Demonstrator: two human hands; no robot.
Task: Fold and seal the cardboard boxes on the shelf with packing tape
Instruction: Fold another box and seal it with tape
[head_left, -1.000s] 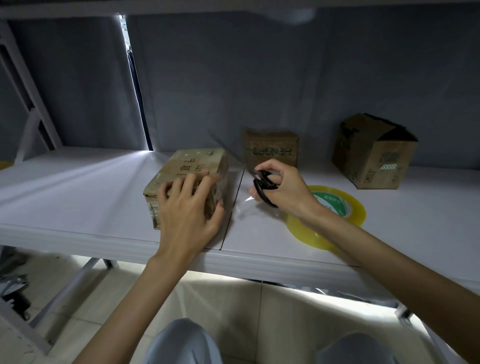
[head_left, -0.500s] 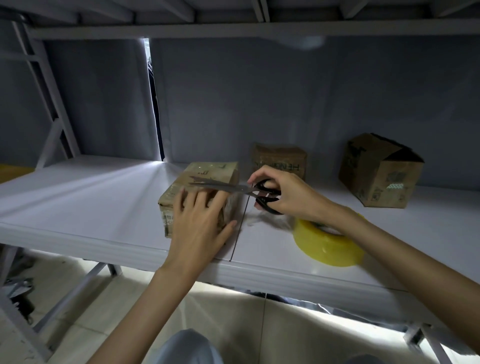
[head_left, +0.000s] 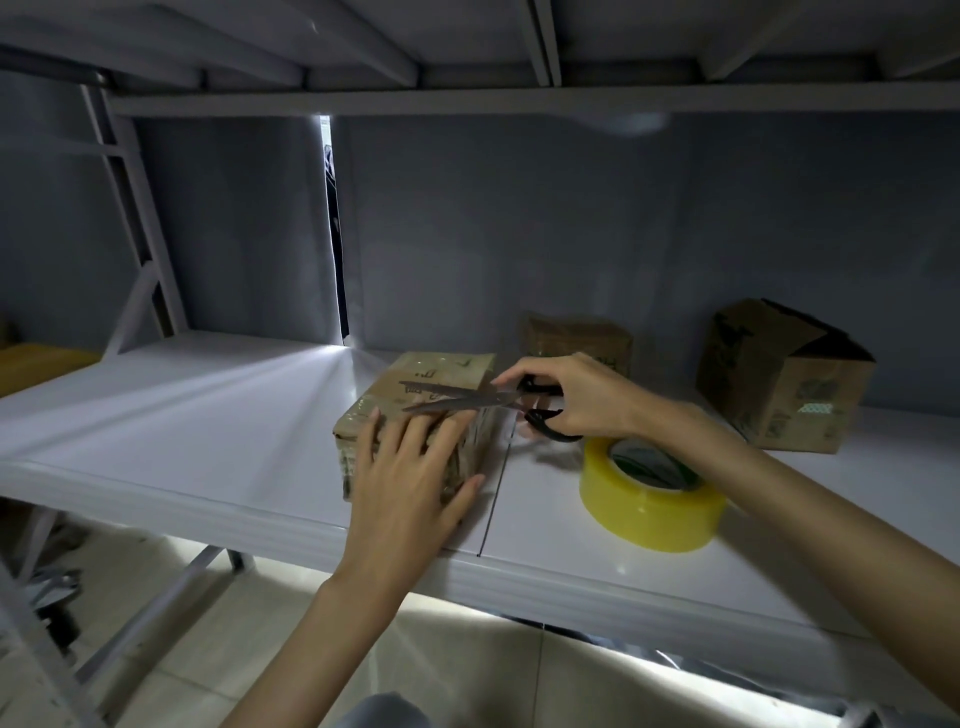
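Note:
A small taped cardboard box (head_left: 431, 374) sits near the front of the white shelf (head_left: 208, 441). My left hand (head_left: 410, 478) lies flat over the box's near end, fingers spread and pressing on it. My right hand (head_left: 576, 400) grips black-handled scissors (head_left: 467, 402), whose blades are parted over the top of the box. A yellow roll of packing tape (head_left: 649, 504) lies on the shelf under my right forearm.
A second closed box (head_left: 576, 338) stands at the back behind my right hand. A larger box (head_left: 779, 374) with an open flap stands at the back right. The upper shelf's underside (head_left: 467, 52) hangs low overhead. The shelf frame (head_left: 135, 223) rises at left.
My right hand swung the scissors from beside the box to over its top, and the blades have opened. My left hand stayed pressed on the box. The camera tilted upward.

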